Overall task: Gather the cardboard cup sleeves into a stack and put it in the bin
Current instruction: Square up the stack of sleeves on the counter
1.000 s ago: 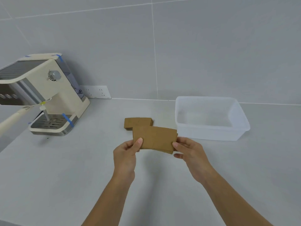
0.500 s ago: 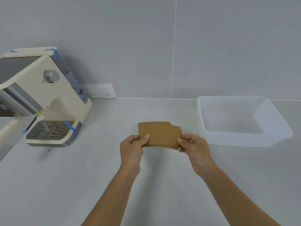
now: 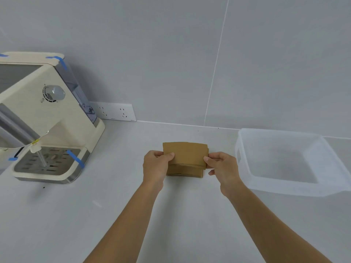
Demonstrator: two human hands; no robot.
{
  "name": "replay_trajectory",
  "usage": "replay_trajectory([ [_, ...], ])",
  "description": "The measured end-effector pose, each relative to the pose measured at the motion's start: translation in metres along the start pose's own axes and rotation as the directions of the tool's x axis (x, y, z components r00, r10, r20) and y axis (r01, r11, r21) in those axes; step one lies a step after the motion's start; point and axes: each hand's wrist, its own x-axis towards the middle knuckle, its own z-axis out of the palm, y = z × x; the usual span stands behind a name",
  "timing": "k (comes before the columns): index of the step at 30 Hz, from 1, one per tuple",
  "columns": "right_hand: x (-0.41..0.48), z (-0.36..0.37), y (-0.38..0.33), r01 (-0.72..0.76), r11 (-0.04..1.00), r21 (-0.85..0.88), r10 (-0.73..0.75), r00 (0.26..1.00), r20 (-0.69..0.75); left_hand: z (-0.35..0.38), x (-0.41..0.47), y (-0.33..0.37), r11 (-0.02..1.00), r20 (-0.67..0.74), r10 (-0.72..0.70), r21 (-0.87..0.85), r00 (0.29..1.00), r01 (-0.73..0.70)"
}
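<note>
From the head view, a stack of cardboard sleeves (image 3: 185, 158) is pinched at both ends: the left hand (image 3: 154, 168) is closed on its left edge, thumb on top, and the right hand (image 3: 222, 168) is closed on its right edge. More sleeves are seen just beneath the fingers, on the counter (image 3: 95, 215). The clear bin (image 3: 284, 188) is set right of the right fingers, apart. A coffee machine (image 3: 47, 120) is stood well left of the left fingers.

Flat brown cardboard cup sleeves (image 3: 185, 154) form a slightly uneven stack at the centre of the bench. The clear plastic bin (image 3: 284, 188) stands empty at 3 o'clock from it, just beside.
</note>
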Motion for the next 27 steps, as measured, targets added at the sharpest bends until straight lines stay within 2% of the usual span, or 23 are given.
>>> replay_trajectory([
  [9,0.018,0.01,0.018,-0.11,0.987,-0.121,0.114,0.993,0.025,0.0,0.021,-0.02,0.989,-0.005,-0.136,0.052,0.991,0.137],
  [16,0.024,0.011,0.021,-0.125,0.978,-0.169,0.132,0.991,0.032,-0.001,0.025,-0.022,0.98,0.024,-0.16,0.127,0.987,0.155],
  [21,0.027,0.01,0.02,-0.139,0.949,-0.283,0.162,0.985,0.06,-0.003,0.033,-0.019,0.968,0.049,-0.174,0.191,0.983,0.162],
  [27,0.034,0.005,0.003,-0.241,0.934,-0.263,0.268,0.961,0.07,-0.001,0.039,-0.005,0.968,0.14,-0.216,0.162,0.966,0.193],
])
